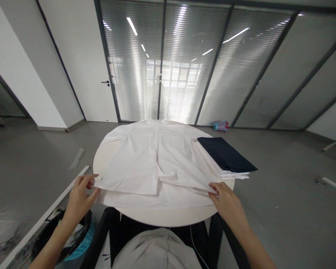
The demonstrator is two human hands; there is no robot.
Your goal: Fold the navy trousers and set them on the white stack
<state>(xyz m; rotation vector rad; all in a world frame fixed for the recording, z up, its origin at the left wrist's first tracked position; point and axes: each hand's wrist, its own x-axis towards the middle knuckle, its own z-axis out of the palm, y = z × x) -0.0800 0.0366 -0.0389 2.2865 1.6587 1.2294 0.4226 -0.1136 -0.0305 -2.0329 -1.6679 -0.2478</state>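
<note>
A white shirt (134,160) lies spread over a round white table (156,218), its front opening running down the middle and its hem towards me. At the hem's left end my left hand (82,194) holds the cloth edge between thumb and fingers. My right hand (226,200) pinches the hem at the right end, its fingertips partly hidden by the cloth. The nearer front edges are a little rumpled, with the back layer showing below them. Right of the shirt lies a folded dark navy cloth (225,154) on top of folded white cloth (235,175).
A bin with a black liner (44,239) and a blue basket body (84,241) stands at lower left, beside a long white bar (53,205). Dark chair arms (106,224) flank my lap. A blue and red item (220,126) lies by the glass wall (182,74).
</note>
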